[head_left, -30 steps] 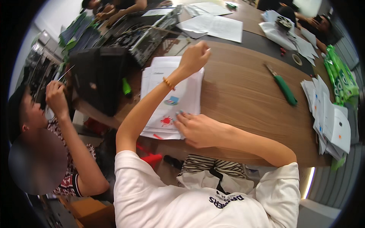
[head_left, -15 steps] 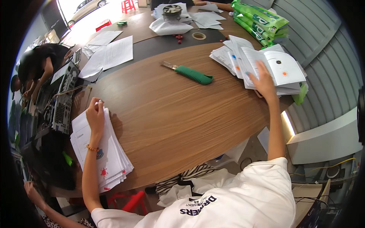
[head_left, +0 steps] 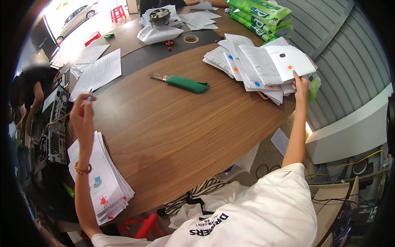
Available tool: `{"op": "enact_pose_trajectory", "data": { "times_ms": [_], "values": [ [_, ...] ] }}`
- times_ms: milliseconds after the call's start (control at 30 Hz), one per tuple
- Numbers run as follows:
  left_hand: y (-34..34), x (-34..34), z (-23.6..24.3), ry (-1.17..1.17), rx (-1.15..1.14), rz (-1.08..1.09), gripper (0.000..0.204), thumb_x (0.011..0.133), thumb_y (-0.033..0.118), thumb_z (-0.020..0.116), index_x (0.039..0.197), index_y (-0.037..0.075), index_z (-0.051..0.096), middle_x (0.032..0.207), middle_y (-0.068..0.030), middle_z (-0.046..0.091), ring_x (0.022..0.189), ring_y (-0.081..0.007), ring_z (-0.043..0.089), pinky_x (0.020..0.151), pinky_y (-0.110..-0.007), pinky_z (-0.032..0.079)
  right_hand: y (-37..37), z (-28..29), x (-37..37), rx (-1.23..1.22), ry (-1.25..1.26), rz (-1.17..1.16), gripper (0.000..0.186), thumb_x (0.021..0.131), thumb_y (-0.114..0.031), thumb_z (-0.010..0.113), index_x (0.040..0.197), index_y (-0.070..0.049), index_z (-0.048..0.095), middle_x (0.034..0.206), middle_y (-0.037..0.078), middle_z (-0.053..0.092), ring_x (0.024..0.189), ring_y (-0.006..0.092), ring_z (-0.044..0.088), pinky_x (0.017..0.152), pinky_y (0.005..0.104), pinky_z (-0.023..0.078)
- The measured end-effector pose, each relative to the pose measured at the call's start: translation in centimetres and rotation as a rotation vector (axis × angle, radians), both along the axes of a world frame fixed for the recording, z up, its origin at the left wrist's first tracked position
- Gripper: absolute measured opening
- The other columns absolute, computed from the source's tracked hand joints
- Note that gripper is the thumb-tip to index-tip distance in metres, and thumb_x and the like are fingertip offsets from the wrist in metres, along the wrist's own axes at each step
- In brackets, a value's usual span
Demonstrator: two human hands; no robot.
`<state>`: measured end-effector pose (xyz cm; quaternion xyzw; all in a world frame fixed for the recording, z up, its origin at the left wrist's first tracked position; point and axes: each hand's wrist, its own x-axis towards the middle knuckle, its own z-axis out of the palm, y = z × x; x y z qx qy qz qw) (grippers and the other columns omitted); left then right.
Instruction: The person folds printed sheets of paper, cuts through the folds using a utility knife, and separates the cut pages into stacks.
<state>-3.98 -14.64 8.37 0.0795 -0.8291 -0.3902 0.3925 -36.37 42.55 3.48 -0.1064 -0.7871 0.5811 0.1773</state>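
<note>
My right hand [head_left: 300,84] grips the lower edge of an open white booklet [head_left: 284,59] marked with ink splats, lying on a messy pile of papers [head_left: 242,66] at the right of the wooden table [head_left: 181,136]. My left hand [head_left: 82,115] is raised near the left edge, fingers curled; I cannot make out whether anything is in it. Below it lies a neater paper stack [head_left: 111,181] with a red splat. Between the hands lies a green-handled knife [head_left: 185,83] with its blade toward the left.
Green plastic packs [head_left: 261,18] sit behind the right pile. Loose sheets [head_left: 105,68], a tape roll [head_left: 191,39] and a fan [head_left: 159,15] are farther back. A computer case [head_left: 57,140] stands at the left. Other people work at the far left [head_left: 33,82] and back.
My right hand has left the left stack, reached to the right pile and now grips the booklet. My left hand has lifted and shifted forward-left. The view has turned rightward.
</note>
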Motion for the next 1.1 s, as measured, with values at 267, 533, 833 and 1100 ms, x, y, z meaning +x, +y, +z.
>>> {"op": "enact_pose_trajectory", "data": {
  "times_ms": [267, 533, 833, 1100],
  "values": [
    [7.3, -1.3, 0.0, -0.378, 0.266, -0.441, 0.023, 0.093, 0.016, 0.046, 0.088, -0.001, 0.062, 0.056, 0.0029, 0.049, 0.051, -0.0026, 0.044, 0.046, -0.019, 0.031, -14.6, 8.7, 10.4, -0.609, 0.386, 0.499, 0.032, 0.087, -0.014, 0.057, 0.115, -0.001, 0.050, 0.104, 0.008, 0.059, 0.091, 0.0164, 0.060, 0.076, 0.0325, 0.053],
    [8.0, -0.7, -0.6, -0.216, 0.993, -0.776, 0.052, 0.094, 0.041, 0.040, 0.128, 0.001, 0.041, 0.125, -0.0115, 0.050, 0.113, -0.0203, 0.051, 0.095, -0.035, 0.043, -27.2, 4.6, 21.2, -0.680, -0.138, 1.174, 0.028, 0.089, -0.014, 0.055, 0.112, 0.001, 0.048, 0.103, 0.010, 0.060, 0.089, 0.0172, 0.063, 0.074, 0.0311, 0.055],
    [6.5, 2.7, -2.3, -0.148, 1.168, -0.720, 0.043, 0.090, 0.027, 0.050, 0.125, 0.002, 0.042, 0.122, -0.0087, 0.051, 0.114, -0.0200, 0.050, 0.094, -0.038, 0.043, -32.5, -0.8, 23.7, -0.679, -0.511, 1.255, 0.033, 0.088, -0.015, 0.059, 0.115, 0.001, 0.048, 0.111, 0.010, 0.056, 0.099, 0.0186, 0.058, 0.083, 0.0340, 0.052],
    [2.4, 1.3, -5.0, 0.143, 1.281, -1.084, 0.033, 0.084, 0.007, 0.042, 0.117, 0.002, 0.048, 0.121, -0.0120, 0.052, 0.115, -0.0243, 0.048, 0.098, -0.042, 0.039, -33.5, 0.8, 24.2, -0.409, 0.535, 0.944, 0.014, 0.075, -0.007, 0.068, 0.085, -0.002, 0.060, 0.116, 0.014, 0.056, 0.102, 0.0215, 0.056, 0.090, 0.0333, 0.044]
  ]
}}
